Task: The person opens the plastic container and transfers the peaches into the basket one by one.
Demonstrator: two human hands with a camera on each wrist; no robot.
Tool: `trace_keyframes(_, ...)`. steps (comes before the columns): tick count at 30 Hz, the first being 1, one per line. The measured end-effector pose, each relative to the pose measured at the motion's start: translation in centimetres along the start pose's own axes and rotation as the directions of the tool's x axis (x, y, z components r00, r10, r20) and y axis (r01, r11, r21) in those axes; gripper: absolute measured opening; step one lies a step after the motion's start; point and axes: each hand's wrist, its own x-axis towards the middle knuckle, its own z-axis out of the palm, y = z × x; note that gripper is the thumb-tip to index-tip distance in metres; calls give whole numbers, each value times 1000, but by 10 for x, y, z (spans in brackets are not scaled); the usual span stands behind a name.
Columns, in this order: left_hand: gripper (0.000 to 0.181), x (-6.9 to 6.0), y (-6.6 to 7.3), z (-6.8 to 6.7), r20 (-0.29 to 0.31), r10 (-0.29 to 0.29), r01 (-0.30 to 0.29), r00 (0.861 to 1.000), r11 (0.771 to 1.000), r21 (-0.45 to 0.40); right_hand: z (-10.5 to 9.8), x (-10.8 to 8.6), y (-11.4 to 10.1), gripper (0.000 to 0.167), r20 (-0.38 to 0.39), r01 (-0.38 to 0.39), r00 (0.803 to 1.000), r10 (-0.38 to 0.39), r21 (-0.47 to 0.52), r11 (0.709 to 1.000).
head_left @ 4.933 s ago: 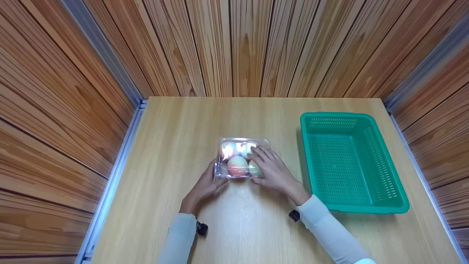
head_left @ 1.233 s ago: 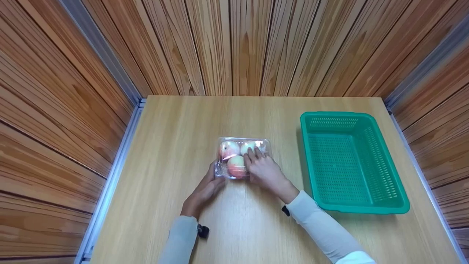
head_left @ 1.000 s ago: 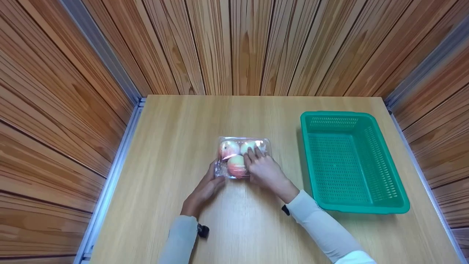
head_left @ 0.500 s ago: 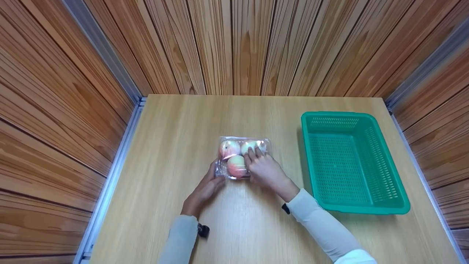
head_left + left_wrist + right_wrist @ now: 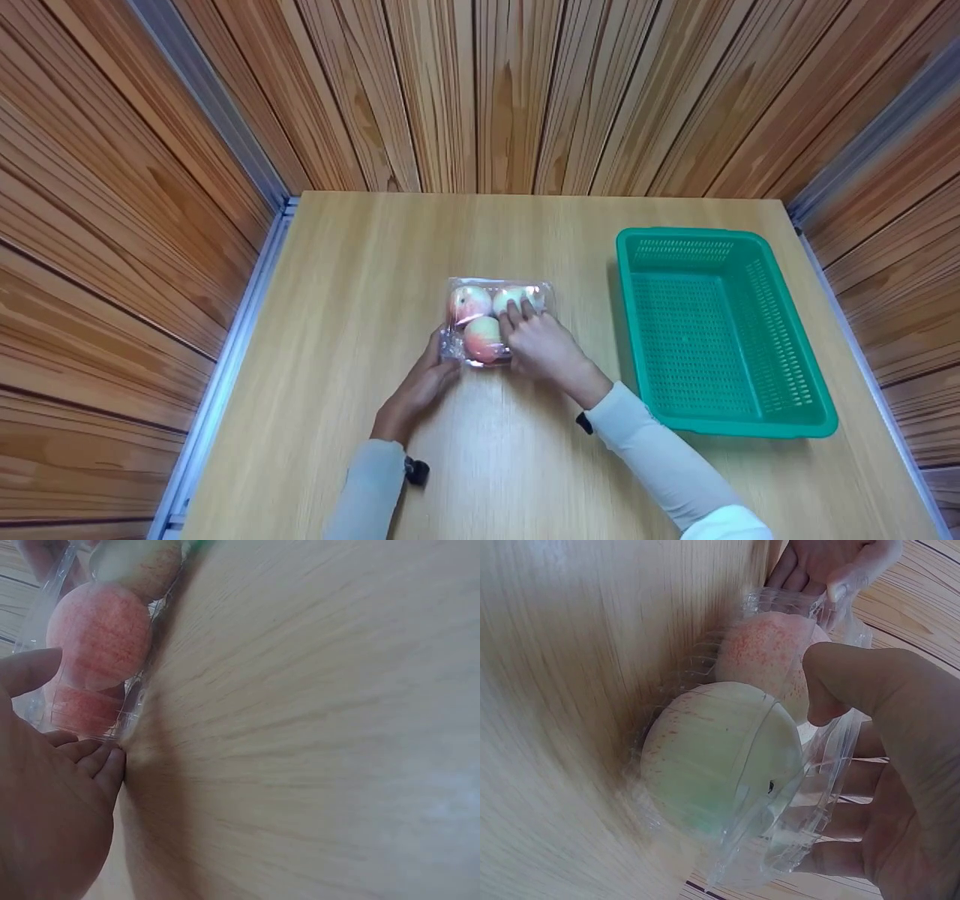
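In the head view, a clear plastic fruit box [image 5: 499, 283] with several peaches lies mid-table. A red-and-cream peach [image 5: 483, 340] sits at its front; another peach [image 5: 471, 304] shows behind it. My left hand [image 5: 420, 388] holds the box's left end, thumb toward the front, fingers against the end wall in the left wrist view. My right hand [image 5: 546, 349] lies over the box's right part, gripping the lid [image 5: 831, 772] with bent thumb at its front edge and fingers across its top. It hides a greenish peach [image 5: 712, 757], which the right wrist view shows through the plastic.
A green perforated plastic basket [image 5: 636, 322] with nothing in it stands on the right of the wooden table [image 5: 375, 247]. Wood-panelled walls [image 5: 502, 97] rise behind and at both sides. Black wrist cameras [image 5: 415, 472] stick out at my cuffs.
Since the oldest frame, my right hand has shifted left over the box's front right peach, its fingers drawn closer together. Bright glare on the lid has faded. Over the last second almost nothing moves.
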Motion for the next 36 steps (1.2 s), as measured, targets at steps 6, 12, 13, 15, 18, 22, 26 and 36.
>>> trace_keyframes(6,79,0,0,0,-6,11,-11,1000,1000,12,-2,1,0,68,21,-3,1000,2,28,1000)
trace_keyframes(12,78,0,-1,0,-2,29,-29,1000,1000,4,-3,1,0,69,18,1,1000,-1,29,1000)
trace_keyframes(13,78,0,-1,0,-2,32,-32,999,999,4,-3,1,0,69,19,0,1000,-1,29,1000)
trace_keyframes(15,78,0,-1,0,-1,38,-38,999,999,3,-3,1,0,70,22,-1,1000,0,30,1000)
trace_keyframes(18,78,0,-1,0,-1,44,-44,999,999,-2,-4,1,0,69,22,-3,1000,3,30,1000)
trace_keyframes(22,79,0,1,-1,1,41,-41,999,999,-10,-8,2,1,70,37,3,999,-4,31,1000)
trace_keyframes(26,79,0,2,-2,-4,32,-32,999,999,-14,-14,6,3,71,74,15,997,-18,41,999)
trace_keyframes(36,79,2,-1,-1,4,21,-21,1000,999,-38,-19,10,6,72,109,17,994,-30,121,993)
